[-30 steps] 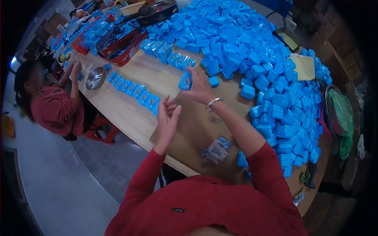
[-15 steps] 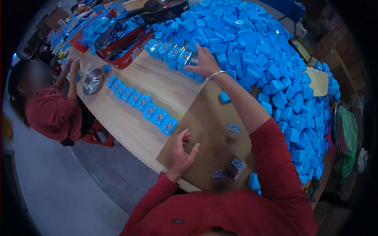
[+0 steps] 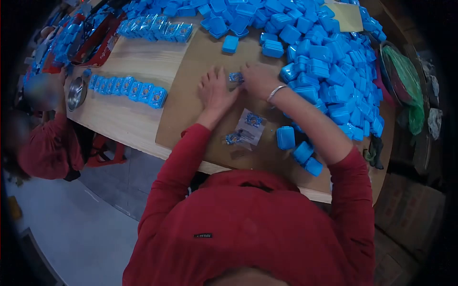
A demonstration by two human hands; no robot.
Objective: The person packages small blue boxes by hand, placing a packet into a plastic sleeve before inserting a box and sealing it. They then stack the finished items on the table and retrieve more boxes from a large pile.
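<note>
My left hand lies palm down on the brown board, its fingers spread and holding nothing. Just right of it, my right hand, slightly blurred and wearing a bracelet, has its fingertips closed at the edge of a small printed sticker. Nearer my body lies a pale sheet with another printed sticker on it. One more printed piece overlaps the sheet's left side. A single blue box sits beyond my hands.
A large heap of blue boxes covers the right and back. Loose boxes lie by my right forearm. To the left are a row of stickered boxes, stacked boxes, a metal bowl and another person.
My right hand has come back from the stacked boxes to the sticker on the board. My left hand has moved forward and flattened beside it. The view has tilted down and shifted right.
</note>
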